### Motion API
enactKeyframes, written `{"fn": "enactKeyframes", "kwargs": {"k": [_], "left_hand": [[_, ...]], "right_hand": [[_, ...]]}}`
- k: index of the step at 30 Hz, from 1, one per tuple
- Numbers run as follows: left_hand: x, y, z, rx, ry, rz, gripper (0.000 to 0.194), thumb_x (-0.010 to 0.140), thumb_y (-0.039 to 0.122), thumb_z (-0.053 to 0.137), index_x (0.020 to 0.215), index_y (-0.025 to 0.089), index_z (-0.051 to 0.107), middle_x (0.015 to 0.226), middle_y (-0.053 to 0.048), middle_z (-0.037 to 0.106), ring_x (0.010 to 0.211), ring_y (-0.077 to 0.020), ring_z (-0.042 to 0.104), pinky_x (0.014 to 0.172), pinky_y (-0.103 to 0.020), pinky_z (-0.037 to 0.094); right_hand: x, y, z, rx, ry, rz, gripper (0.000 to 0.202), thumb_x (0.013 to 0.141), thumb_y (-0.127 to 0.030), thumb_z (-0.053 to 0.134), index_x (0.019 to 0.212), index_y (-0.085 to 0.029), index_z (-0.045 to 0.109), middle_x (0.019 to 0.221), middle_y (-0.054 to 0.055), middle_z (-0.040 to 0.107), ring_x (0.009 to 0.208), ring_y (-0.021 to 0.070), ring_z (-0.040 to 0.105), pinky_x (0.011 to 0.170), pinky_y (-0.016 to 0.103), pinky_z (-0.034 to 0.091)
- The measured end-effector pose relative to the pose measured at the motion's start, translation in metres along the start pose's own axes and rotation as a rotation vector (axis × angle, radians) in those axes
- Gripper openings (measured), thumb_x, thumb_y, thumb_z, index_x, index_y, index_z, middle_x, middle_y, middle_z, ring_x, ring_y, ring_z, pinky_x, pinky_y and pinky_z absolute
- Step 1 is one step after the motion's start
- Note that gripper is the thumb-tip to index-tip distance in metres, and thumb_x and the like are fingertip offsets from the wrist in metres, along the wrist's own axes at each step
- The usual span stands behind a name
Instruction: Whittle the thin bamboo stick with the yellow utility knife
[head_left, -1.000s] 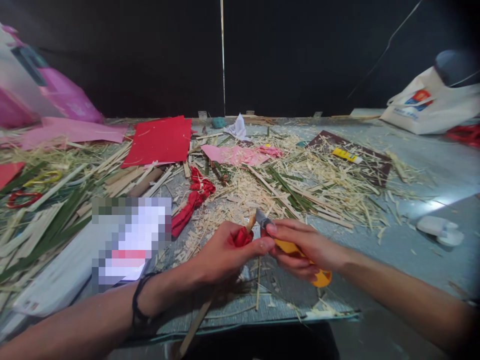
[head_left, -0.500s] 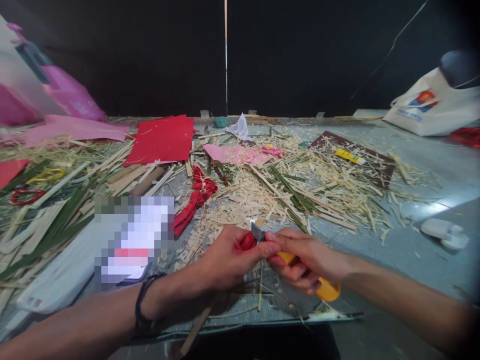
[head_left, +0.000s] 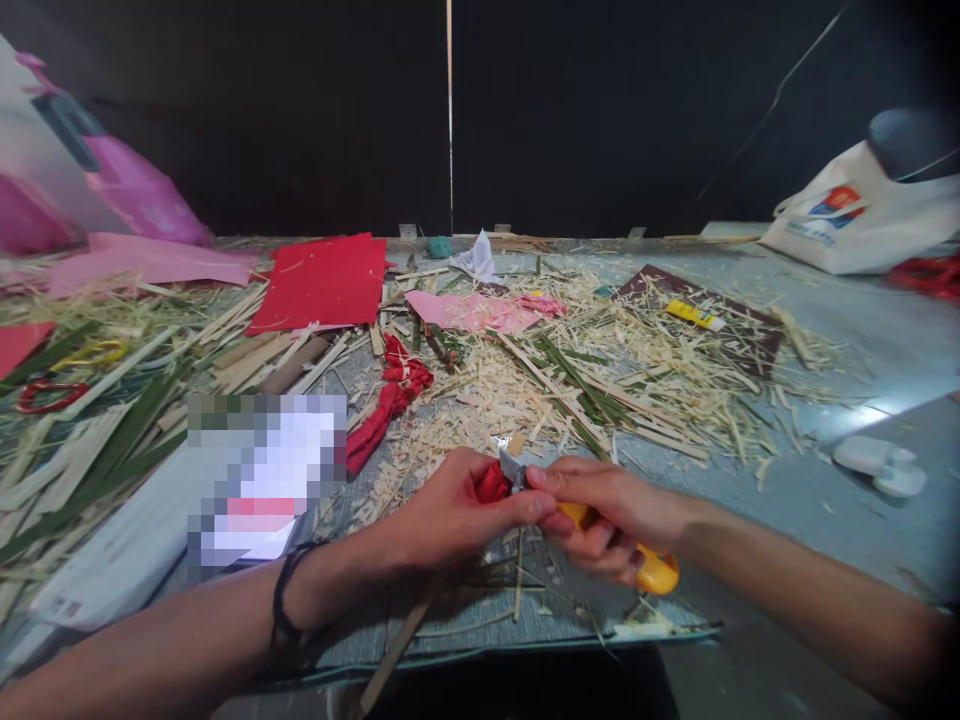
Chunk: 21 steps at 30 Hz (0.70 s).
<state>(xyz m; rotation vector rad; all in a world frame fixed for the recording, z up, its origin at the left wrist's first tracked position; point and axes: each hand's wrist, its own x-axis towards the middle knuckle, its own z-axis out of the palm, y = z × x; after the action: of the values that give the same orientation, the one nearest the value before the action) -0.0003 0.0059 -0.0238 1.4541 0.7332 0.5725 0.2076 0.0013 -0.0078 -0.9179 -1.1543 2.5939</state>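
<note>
My right hand (head_left: 622, 510) is closed around a yellow utility knife (head_left: 658, 572). The short metal blade sticks out past my right thumb and rests near the end of a bamboo strip (head_left: 397, 648). My left hand (head_left: 457, 515) grips that strip with a piece of red cloth or paper (head_left: 491, 484) tucked around it. The strip's lower end slants out below my left wrist, while its middle is hidden by the hand. My left thumb reaches across and touches my right hand by the knife. Pale shavings (head_left: 442, 440) lie just beyond both hands.
Bamboo strips (head_left: 592, 390) and shavings cover the floor ahead. To the left lie a blurred-out phone (head_left: 277, 480) and scissors (head_left: 52, 396). Red paper (head_left: 322, 285), a glue stick (head_left: 694, 315), a white charger-like object (head_left: 881, 465) and a white bag (head_left: 832, 215) lie farther off.
The blade has shifted slightly and tilts a little differently at the strip's end. Both hands keep their hold, and the view has moved slightly.
</note>
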Motion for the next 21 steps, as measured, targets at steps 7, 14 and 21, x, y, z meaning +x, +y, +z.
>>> {"fn": "enactKeyframes", "kwargs": {"k": [7,14,21], "left_hand": [[-0.002,-0.002,0.005,0.008,0.097,0.0,0.049,0.085,0.052,0.07,0.056,0.017,0.049,0.053,0.008,0.032,0.051,-0.0073,0.025,0.047,-0.023,0.02],[-0.003,0.002,0.015,-0.099,0.152,0.01,0.05,0.087,0.056,0.065,0.057,0.016,0.061,0.041,0.009,0.029,0.043,-0.0062,0.021,0.042,-0.024,0.015],[0.002,-0.001,0.016,-0.162,0.184,0.026,0.054,0.087,0.06,0.064,0.059,0.013,0.064,0.049,0.005,0.039,0.047,-0.0065,0.026,0.044,-0.023,0.018]], "right_hand": [[0.002,0.005,0.012,0.014,0.066,-0.078,0.054,0.091,-0.07,0.055,0.071,-0.021,0.043,0.045,-0.012,0.023,0.034,0.0039,0.015,0.03,0.013,0.018],[0.013,0.016,0.029,0.021,0.255,-0.146,0.06,0.087,-0.079,0.053,0.072,-0.022,0.041,0.046,-0.013,0.022,0.036,0.0039,0.013,0.032,0.014,0.016],[0.018,0.021,0.03,0.034,0.343,-0.201,0.058,0.09,-0.077,0.049,0.074,-0.022,0.042,0.045,-0.012,0.023,0.036,0.0041,0.013,0.033,0.014,0.017]]}}
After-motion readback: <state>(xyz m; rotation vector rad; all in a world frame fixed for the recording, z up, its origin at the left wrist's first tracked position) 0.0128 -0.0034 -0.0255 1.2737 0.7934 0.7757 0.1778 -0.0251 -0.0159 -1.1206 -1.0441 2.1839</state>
